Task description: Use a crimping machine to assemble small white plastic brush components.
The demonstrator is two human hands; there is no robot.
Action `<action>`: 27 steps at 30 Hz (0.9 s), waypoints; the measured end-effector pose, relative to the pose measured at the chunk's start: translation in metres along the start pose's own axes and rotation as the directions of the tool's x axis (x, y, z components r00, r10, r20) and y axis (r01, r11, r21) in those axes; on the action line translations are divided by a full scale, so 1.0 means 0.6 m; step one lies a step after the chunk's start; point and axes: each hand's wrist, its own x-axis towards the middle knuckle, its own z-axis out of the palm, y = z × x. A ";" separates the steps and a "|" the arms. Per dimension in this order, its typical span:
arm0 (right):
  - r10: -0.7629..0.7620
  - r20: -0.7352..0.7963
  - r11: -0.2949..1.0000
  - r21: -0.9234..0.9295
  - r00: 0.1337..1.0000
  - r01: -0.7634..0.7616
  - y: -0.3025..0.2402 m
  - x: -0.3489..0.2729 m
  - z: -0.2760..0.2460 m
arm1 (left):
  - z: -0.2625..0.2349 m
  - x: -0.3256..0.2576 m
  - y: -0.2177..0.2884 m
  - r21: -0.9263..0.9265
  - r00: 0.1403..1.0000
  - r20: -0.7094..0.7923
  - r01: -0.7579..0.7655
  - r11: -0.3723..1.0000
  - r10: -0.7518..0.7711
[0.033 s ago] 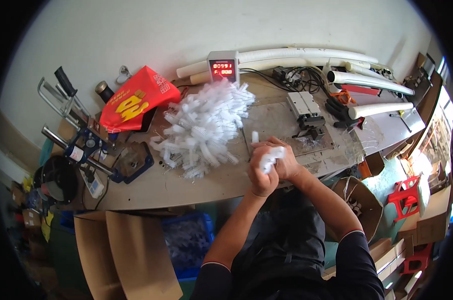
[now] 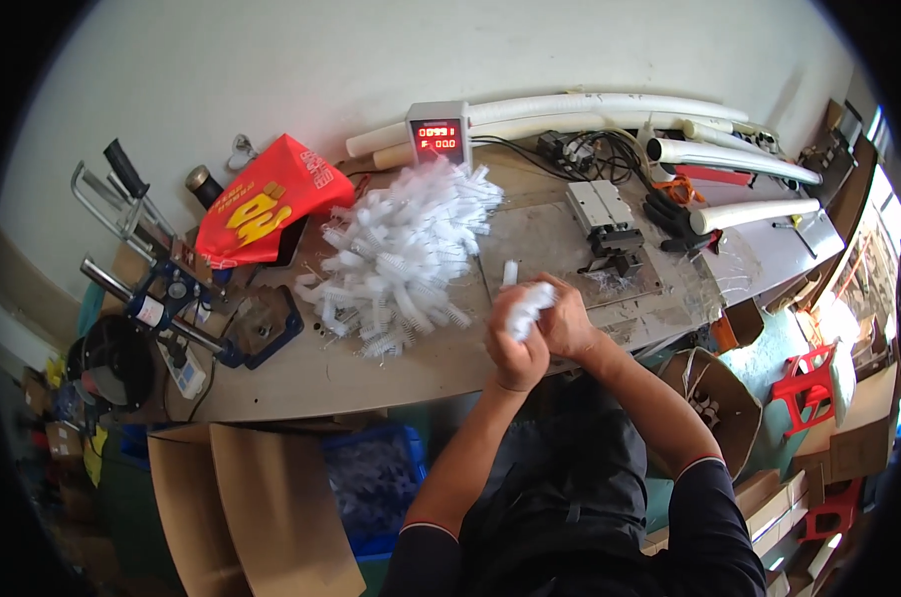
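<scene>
Over the front edge of the table, my left hand (image 2: 516, 348) is closed around several white ribbed plastic pieces (image 2: 530, 309), whose ends show blurred above the fist. My right hand (image 2: 568, 320) is right against it, its fingers bent around the far side of the same pieces and partly hidden. One short white translucent piece (image 2: 509, 271) stands out just beyond my left fingers; whether it is held or stands on the table I cannot tell. Left of my hands lies a large heap of similar white pieces (image 2: 401, 239), some with rows of fine bristle-like ribs.
A counter box (image 2: 439, 134) with red digits stands behind the heap. Right of it sits a small metal clamp-like machine (image 2: 610, 229); black gloves (image 2: 674, 221) and white tubes (image 2: 754, 215) lie beyond. At left are a red bag (image 2: 271, 204) and a lever press (image 2: 167, 298). Below stand cardboard flaps (image 2: 271, 507) and a blue crate (image 2: 411, 468).
My hands and the white pieces have shifted slightly left. The background has also moved a little in the picture; the grip looks the same.
</scene>
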 end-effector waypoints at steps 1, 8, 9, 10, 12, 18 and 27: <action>0.025 -0.073 1.000 -0.013 0.997 -0.026 -0.002 0.000 -0.004 | 0.007 -0.001 0.007 -0.117 0.977 -0.051 0.198 0.973 -0.205; 0.379 -0.203 0.921 -0.010 0.903 -0.389 0.020 -0.067 -0.048 | 0.021 0.059 -0.028 -0.080 0.859 0.043 0.513 0.855 -0.511; 0.385 -0.208 0.916 -0.028 0.899 -0.399 0.029 -0.078 -0.059 | 0.039 0.066 -0.032 -0.094 0.858 0.066 0.514 0.852 -0.510; 0.440 -0.192 0.893 -0.006 0.877 -0.449 0.030 -0.084 -0.065 | 0.052 0.077 -0.033 -0.075 0.860 0.092 0.508 0.858 -0.502; 0.450 -0.181 0.885 -0.045 0.875 -0.464 0.034 -0.087 -0.074 | 0.075 0.096 -0.035 -0.060 0.837 0.132 0.542 0.838 -0.532; 0.496 -0.209 0.818 -0.214 0.843 -0.534 0.018 -0.084 -0.071 | 0.078 0.063 -0.100 0.174 0.857 0.209 0.441 0.880 -0.471; 0.589 -0.199 0.729 -0.288 0.783 -0.621 0.031 -0.102 -0.075 | 0.081 0.059 -0.096 0.187 0.863 0.240 0.407 0.894 -0.444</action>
